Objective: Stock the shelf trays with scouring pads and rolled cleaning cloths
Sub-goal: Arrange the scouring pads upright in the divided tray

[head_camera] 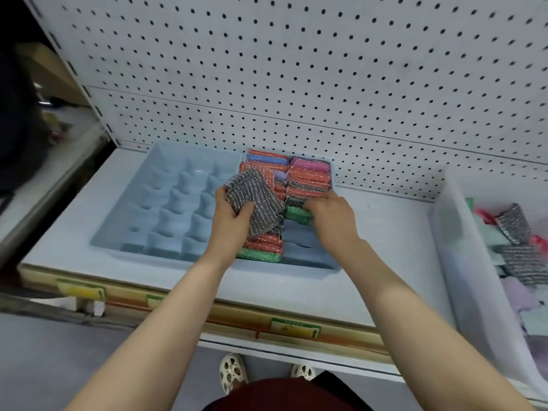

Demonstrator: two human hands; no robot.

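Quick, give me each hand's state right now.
Left hand: grips a grey scouring pad above the tray.
Right hand: fingers curled at the green scouring pad in the right row; grip cannot be told.

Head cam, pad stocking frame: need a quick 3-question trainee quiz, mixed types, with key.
1. True or false: the left hand grips a grey scouring pad.
2. Which tray has no pads in its compartments? A) the left blue tray B) the right blue tray
3. Fill in: the right hand reaches into the right tray, at a pad coloured ____.

Key
1. True: the fingers curl round the grey pad, held above the row of pads.
2. A: its grid of compartments shows bare plastic; the right tray holds rows of pads on edge.
3. Green: it is the nearest pad in the right-hand row.
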